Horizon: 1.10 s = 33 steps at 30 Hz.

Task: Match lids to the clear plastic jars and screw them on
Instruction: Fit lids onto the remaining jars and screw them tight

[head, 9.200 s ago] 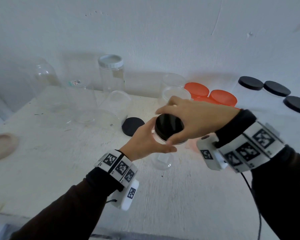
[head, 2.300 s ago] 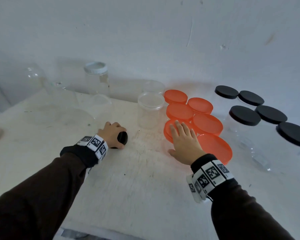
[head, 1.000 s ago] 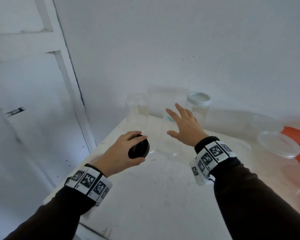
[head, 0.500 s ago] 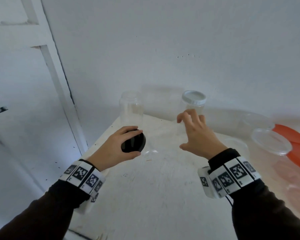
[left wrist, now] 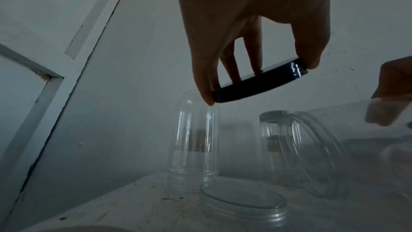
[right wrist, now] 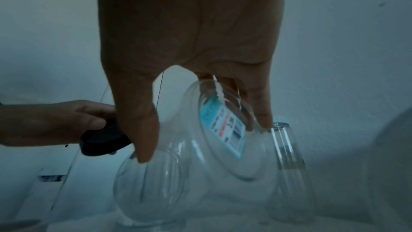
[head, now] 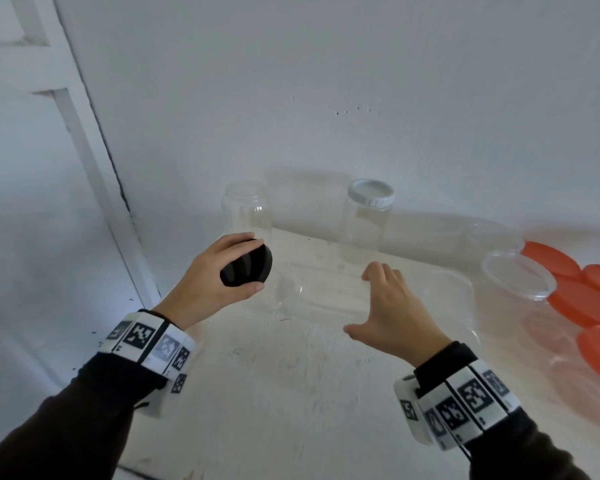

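two jars (head: 246,211) behind, orange lids (head: 589,299) right

A scuffed white table (head: 291,393) stands with its back edge against a wall. Near the back left corner stands an upturned clear jar (head: 246,211), mouth down, and further right along the back edge an upright clear jar with a white lid (head: 369,216). A clear lid (left wrist: 243,202) lies flat in front of the upturned jar. Orange lids (head: 582,299) lie clustered along the right edge, next to a clear-lidded tub (head: 516,292)
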{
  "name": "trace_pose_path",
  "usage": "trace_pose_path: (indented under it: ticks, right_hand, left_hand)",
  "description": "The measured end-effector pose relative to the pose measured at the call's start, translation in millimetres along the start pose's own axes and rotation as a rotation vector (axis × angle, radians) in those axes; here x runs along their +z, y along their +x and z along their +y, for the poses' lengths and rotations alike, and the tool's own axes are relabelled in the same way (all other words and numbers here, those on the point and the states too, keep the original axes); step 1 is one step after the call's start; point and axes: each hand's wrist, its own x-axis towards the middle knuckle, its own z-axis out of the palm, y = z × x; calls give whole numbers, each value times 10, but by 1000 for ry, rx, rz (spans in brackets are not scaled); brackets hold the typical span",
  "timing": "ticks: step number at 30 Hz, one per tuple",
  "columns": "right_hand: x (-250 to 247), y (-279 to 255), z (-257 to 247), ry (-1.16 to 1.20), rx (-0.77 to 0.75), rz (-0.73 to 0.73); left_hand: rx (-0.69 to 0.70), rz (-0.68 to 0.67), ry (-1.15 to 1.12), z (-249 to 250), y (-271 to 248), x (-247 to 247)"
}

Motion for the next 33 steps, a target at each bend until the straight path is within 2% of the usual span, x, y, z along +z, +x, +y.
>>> trace_pose_path:
  ticks: [7,15,20,33]
  right_hand:
    - [201,-15,-54,30,12,-70]
    - [306,-30,-71,120,44,-54]
    - [400,-43,-52,334,102,-92]
    - [489,-122,52,600,156,-193]
  left_hand:
    - [23,59,-11,15,-36,-33]
    - [22,158,-70,79,-71,-18]
    - [24,161,-129,140,-53,33]
    - [129,73,-151,377,95,209]
